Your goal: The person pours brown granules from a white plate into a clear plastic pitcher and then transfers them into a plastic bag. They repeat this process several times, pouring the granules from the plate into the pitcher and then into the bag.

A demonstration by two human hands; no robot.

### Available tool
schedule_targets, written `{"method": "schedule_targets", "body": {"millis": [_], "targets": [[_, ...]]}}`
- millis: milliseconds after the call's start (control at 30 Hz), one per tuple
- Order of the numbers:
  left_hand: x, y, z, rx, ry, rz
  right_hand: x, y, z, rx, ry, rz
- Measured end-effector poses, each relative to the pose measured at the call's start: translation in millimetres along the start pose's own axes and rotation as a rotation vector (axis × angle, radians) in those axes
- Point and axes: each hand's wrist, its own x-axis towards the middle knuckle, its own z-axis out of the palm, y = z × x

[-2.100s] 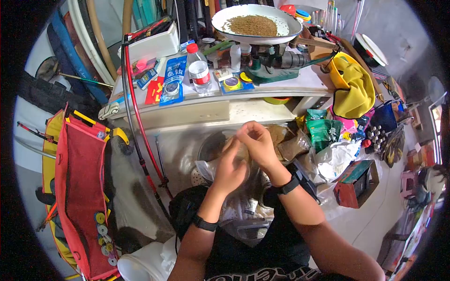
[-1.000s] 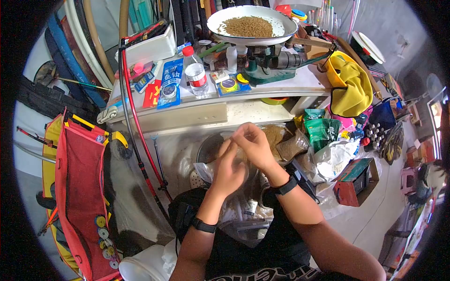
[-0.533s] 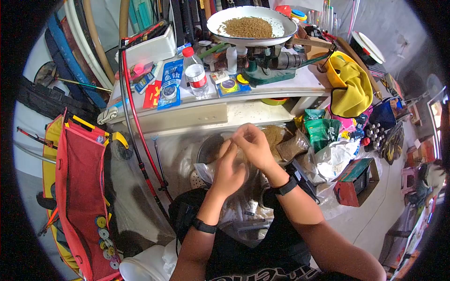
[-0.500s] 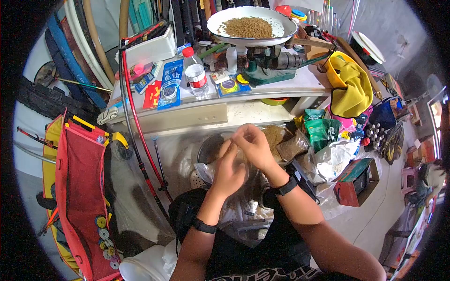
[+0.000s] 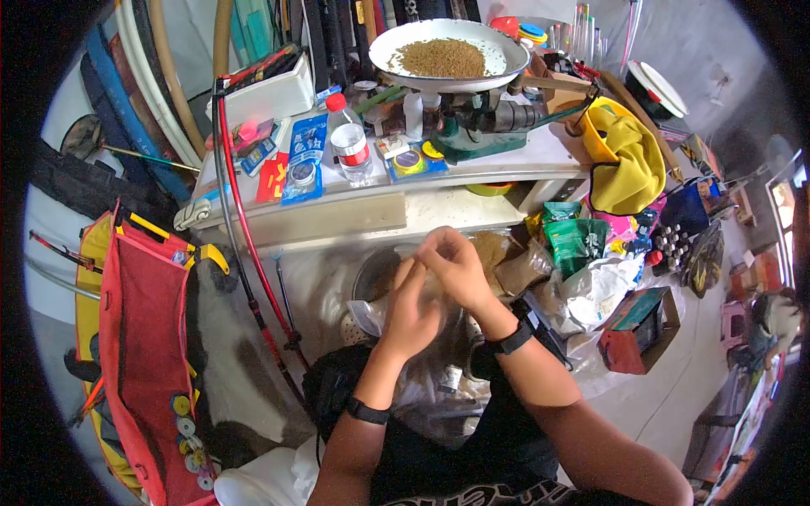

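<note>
My left hand [image 5: 412, 314] and my right hand [image 5: 458, 268] meet in front of me, fingers bent and pinched close together. Between and below them hangs a clear plastic bag [image 5: 364, 315], one corner of it sticking out left of my left hand. Its gathered part is mostly covered by my fingers. Beneath the hands sits a dark round basin [image 5: 374, 274], partly hidden. To the right of it, an open plastic bag of brown grains [image 5: 496, 248] lies by a smaller filled clear bag [image 5: 525, 270].
On the table [image 5: 253, 202] stand a scale with a white pan [image 5: 515, 63] of brown pellets, a red-capped bottle [image 5: 350, 148] and blue packets [image 5: 305, 156]. A red fishing bag [image 5: 145, 337] and rods [image 5: 240, 202] are at left. Right are green pouches [image 5: 575, 240] and an open box [image 5: 641, 329].
The view has shifted slightly, so the table and scale pan sit a little lower and further left. My hands stay together in nearly the same pose.
</note>
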Motion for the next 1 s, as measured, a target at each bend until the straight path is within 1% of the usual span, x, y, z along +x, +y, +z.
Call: {"method": "schedule_targets", "body": {"millis": [67, 133, 167, 200, 233, 267, 300, 367, 433, 500, 533, 633, 700, 800, 900, 1000], "targets": [[-1.8, -0.9, 3.3, -0.019, 0.009, -0.013, 5.6, -1.2, -6.0, -0.009, -0.006, -0.015], [-1.8, 3.0, 2.8, -0.020, -0.002, -0.065, 17.3, 2.4, -20.5, -0.012, 0.156, -0.081], [-2.1, 2.1, 2.2, -0.024, 0.008, -0.058, 27.2, 7.7, -32.6, 0.006, 0.179, -0.116], [-3.4, -0.5, 1.9, -0.006, -0.007, -0.051, 36.3, 2.8, -45.6, -0.086, 0.214, -0.166], [-2.3, 0.0, 1.0, 0.011, -0.021, -0.047, 47.0, -4.1, -58.2, -0.047, 0.227, -0.188], [-1.9, 3.9, -0.1, -0.035, -0.025, -0.071, 54.2, -11.4, -70.5, 0.024, 0.282, -0.120], [-1.2, 6.3, -1.3, -0.041, -0.017, -0.072, 65.9, -9.1, -82.8, 0.067, 0.282, -0.169], [-2.1, 8.2, -2.9, 0.046, -0.057, -0.015, 87.2, -13.2, -101.3, -0.007, 0.275, -0.146], [-3.0, 8.7, -3.1, 0.073, -0.085, -0.037, 113.1, -21.8, -114.5, -0.082, 0.295, -0.108], [-2.1, 10.2, -3.3, 0.102, -0.110, -0.054, 134.4, -38.1, -123.2, -0.076, 0.310, -0.051], [-2.2, 11.5, -4.1, 0.127, -0.140, -0.053, 158.4, -22.7, -145.8, -0.174, 0.249, -0.114], [-2.6, 10.7, -5.1, 0.157, -0.177, -0.060, 192.2, -24.9, -163.6, -0.249, 0.238, -0.168], [-2.4, 9.4, -5.5, 0.160, -0.187, -0.067, 200.3, -32.3, -164.6, -0.247, 0.207, -0.131], [-2.9, 8.1, -7.4, 0.186, -0.222, -0.081, 200.8, -48.7, -159.7, -0.094, 0.121, 0.017], [-2.6, 10.1, -9.9, 0.195, -0.249, -0.070, 209.4, -49.6, -159.6, -0.083, 0.122, 0.024], [-3.4, 9.1, -9.4, 0.203, -0.302, -0.112, 216.5, -49.5, -160.8, -0.049, 0.091, -0.003]]}}
